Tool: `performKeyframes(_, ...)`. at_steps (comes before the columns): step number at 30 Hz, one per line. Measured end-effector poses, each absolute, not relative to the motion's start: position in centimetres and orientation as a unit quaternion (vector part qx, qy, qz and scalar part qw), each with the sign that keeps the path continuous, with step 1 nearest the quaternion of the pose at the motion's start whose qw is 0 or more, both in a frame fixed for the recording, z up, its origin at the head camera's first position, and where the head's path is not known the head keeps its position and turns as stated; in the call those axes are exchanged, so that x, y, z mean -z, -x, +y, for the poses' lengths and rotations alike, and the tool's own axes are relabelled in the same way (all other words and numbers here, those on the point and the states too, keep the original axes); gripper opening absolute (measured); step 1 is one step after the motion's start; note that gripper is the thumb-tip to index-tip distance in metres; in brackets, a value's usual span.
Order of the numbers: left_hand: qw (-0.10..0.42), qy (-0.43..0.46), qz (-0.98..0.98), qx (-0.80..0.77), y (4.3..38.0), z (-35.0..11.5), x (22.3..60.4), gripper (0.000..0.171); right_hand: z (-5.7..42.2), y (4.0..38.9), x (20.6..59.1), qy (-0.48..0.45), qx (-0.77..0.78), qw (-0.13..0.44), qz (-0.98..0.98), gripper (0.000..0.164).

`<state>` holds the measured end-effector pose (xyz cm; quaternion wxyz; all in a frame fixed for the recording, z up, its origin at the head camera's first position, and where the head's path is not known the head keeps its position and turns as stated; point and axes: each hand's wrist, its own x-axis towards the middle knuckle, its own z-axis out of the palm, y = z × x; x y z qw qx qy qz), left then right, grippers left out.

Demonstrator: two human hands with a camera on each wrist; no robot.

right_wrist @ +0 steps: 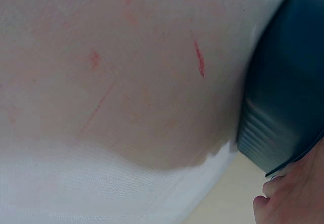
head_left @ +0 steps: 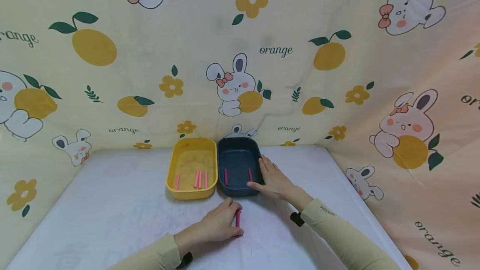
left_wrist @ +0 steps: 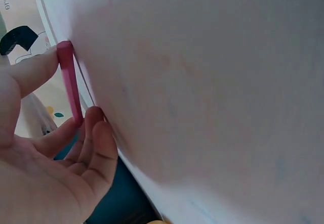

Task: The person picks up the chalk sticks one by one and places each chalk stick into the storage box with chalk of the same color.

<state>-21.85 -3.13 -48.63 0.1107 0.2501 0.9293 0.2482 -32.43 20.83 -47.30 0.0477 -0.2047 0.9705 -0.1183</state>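
Observation:
My left hand (head_left: pixel 221 223) pinches a dark pink stick (left_wrist: pixel 70 82) by its two ends, between thumb and finger, just above the table in front of the bins. Its other fingers are bent below the stick in the left wrist view. My right hand (head_left: pixel 276 180) rests against the right side of the dark blue bin (head_left: pixel 240 192), fingers extended along the outside of the rim and thumb over the front right corner. Inside that bin lie two dark pink sticks, one on the left (head_left: pixel 226 177) and one by the thumb (head_left: pixel 250 174).
Touching the blue bin on its left is a yellow bin (head_left: pixel 192 195) with several light pink sticks (head_left: pixel 200 179) in it. Both stand near the back of the white table (head_left: pixel 123 203), before a patterned cloth (head_left: pixel 285 82). Red marks (right_wrist: pixel 199 59) streak the table's surface.

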Motion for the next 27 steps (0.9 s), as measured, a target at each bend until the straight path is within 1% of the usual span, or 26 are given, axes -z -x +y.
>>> performKeyframes(6,0.113,-0.256,0.91,-0.308,21.6,-3.11,48.67,0.06,20.83,32.45,47.39,0.207,0.123,0.044,0.97,0.116)
performKeyframes(15,0.125,-0.26,0.87,-0.4,21.59,-3.11,48.92,0.046,20.8,32.3,47.18,0.207,0.125,0.043,0.969,0.115)
performKeyframes(27,0.133,-0.237,0.829,-0.488,21.31,-3.17,48.31,0.047,20.88,32.62,47.68,0.204,0.116,0.038,0.971,0.117)
